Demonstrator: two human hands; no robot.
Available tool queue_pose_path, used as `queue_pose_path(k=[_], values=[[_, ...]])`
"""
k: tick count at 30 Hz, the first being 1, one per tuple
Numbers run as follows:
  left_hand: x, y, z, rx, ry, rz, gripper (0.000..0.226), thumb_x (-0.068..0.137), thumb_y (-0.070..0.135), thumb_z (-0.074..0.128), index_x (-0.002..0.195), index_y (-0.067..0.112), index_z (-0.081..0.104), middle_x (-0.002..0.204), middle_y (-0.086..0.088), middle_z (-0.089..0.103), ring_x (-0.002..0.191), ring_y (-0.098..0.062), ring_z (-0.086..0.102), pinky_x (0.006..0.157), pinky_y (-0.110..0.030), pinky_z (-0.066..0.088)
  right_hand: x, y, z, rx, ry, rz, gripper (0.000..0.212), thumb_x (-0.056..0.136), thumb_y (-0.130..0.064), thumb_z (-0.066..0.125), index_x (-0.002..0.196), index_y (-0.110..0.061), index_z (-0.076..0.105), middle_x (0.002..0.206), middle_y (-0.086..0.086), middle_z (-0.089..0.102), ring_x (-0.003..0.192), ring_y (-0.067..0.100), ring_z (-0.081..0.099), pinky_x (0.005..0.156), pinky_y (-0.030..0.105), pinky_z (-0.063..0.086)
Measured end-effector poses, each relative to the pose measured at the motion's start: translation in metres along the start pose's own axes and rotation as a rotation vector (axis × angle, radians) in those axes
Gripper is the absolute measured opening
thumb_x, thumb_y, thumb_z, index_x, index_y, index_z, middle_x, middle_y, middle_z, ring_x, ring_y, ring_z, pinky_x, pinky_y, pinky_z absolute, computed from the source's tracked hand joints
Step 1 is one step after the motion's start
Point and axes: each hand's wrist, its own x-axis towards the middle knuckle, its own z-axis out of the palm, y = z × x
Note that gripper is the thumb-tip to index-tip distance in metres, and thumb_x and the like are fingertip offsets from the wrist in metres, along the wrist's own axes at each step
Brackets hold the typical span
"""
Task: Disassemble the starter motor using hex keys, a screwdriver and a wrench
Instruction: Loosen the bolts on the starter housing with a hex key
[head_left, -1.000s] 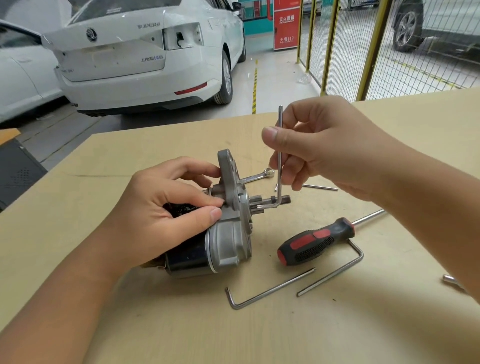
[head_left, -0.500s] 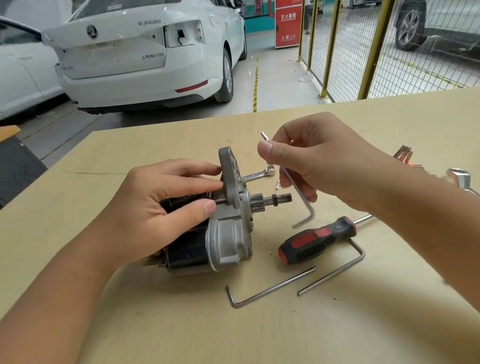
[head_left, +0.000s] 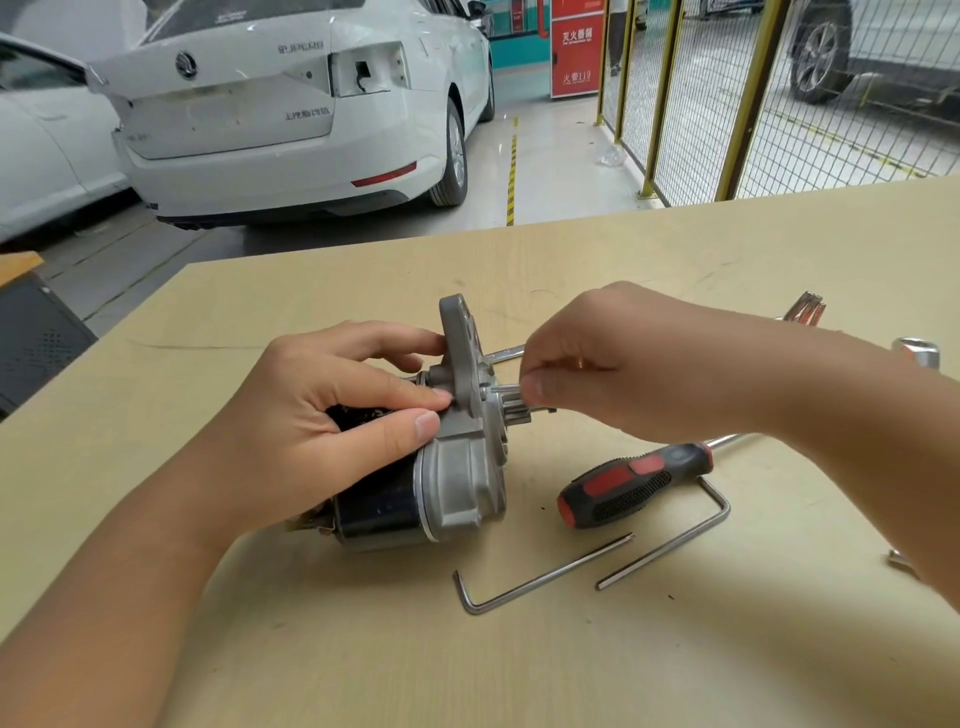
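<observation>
A white sedan (head_left: 291, 114) with its boot toward the camera stands on the grey floor beyond a pale wooden tabletop (head_left: 675, 649), and a yellow-framed wire mesh fence (head_left: 737, 93) runs along the right behind the table. Near the middle of the tabletop lies the starter motor (head_left: 441, 467), a black cylindrical body with a grey cast-metal nose housing and an upright mounting flange, its pinion shaft pointing to the right. The person's left hand (head_left: 332, 421) wraps over the black body from the left, fingers curled and thumb pressed against the grey housing, holding it down. The right hand (head_left: 597, 374) reaches in from the right with its fingers closed, thumb and forefinger pinching a thin silver hex key (head_left: 504, 388) whose short visible end points into the face of the housing just above the pinion; the rest of the key is hidden inside the hand. In front of the right forearm a screwdriver with a black-and-red handle (head_left: 628, 483) lies on the table, and just nearer the camera lie two loose L-shaped silver hex keys (head_left: 545, 574), side by side and apart from the motor. A silver wrench (head_left: 501, 354) shows partly behind the flange, touching the table.
</observation>
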Motion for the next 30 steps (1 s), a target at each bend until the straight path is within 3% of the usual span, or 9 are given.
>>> queue_pose_path(k=[5,16,23,30], values=[[0.000,0.000,0.000,-0.010,0.002,0.010,0.025,0.087,0.038,0.070,0.104,0.026,0.083,0.127,0.011,0.073,0.113,-0.017,0.070,0.092,-0.022,0.054,0.000,-0.003,0.005,-0.015,0.070,-0.048,0.025,0.100,-0.029,0.058,0.083,-0.017,0.072,0.071,-0.002,0.067,0.071,0.005,0.056,0.062,0.025,0.045],[0.000,0.001,0.001,0.007,0.015,0.001,0.018,0.086,0.022,0.077,0.102,0.020,0.084,0.125,0.008,0.074,0.112,-0.017,0.071,0.092,-0.025,0.055,-0.002,-0.012,0.007,-0.060,0.172,-0.081,0.011,0.093,-0.027,0.072,0.085,-0.021,0.077,0.075,-0.006,0.070,0.070,0.004,0.060,0.065,0.025,0.048],[0.001,0.002,0.002,0.015,0.022,0.008,0.020,0.085,0.017,0.076,0.103,0.017,0.084,0.124,0.004,0.074,0.109,-0.019,0.071,0.091,-0.026,0.056,-0.006,-0.020,0.008,-0.231,0.176,-0.110,0.028,0.102,-0.023,0.051,0.088,-0.011,0.073,0.085,0.004,0.063,0.079,0.020,0.058,0.073,0.038,0.049],[0.001,0.003,0.002,0.018,0.027,0.010,0.019,0.084,0.017,0.076,0.101,0.017,0.084,0.124,0.006,0.074,0.109,-0.016,0.071,0.091,-0.022,0.055,-0.009,-0.027,0.004,-0.307,0.126,-0.154,0.025,0.103,-0.026,0.053,0.088,-0.014,0.069,0.086,0.001,0.059,0.077,0.023,0.059,0.070,0.040,0.051]])
